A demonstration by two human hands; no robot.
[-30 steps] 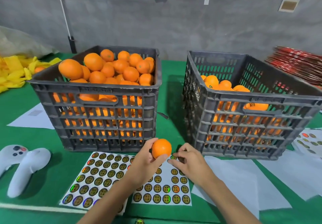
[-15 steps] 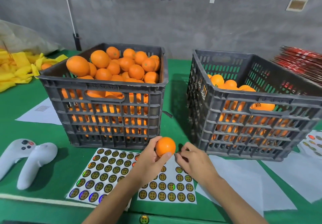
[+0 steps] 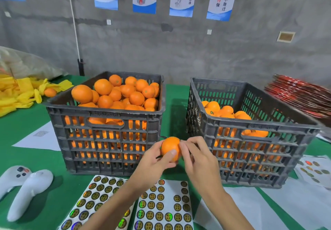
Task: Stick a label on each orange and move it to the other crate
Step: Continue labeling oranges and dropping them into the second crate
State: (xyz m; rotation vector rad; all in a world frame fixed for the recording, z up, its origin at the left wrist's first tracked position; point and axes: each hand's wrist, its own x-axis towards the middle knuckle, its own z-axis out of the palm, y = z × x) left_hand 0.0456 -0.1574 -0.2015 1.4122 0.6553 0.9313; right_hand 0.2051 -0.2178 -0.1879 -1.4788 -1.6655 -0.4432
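Observation:
My left hand (image 3: 152,165) grips an orange (image 3: 169,146) in the gap between the two dark crates, thumb across its front. My right hand (image 3: 198,160) has its curled fingertips pressed on the orange's right side; any label under them is hidden. The left crate (image 3: 105,136) is heaped with oranges. The right crate (image 3: 250,151) is about half full, some fruit showing small labels. Two sheets of round gold and holographic labels (image 3: 161,204) lie on the green table below my hands.
Two white controllers (image 3: 25,188) lie at the left front. White papers (image 3: 250,208) and another label sheet (image 3: 315,169) sit on the right. Yellow wrappers with a loose orange (image 3: 50,92) are at the far left. A stack of red sheets (image 3: 300,93) is behind the right crate.
My right hand came up off the label sheet and its fingers now press on the orange's right side. Both hands and the orange rose a little; the camera tilted upward.

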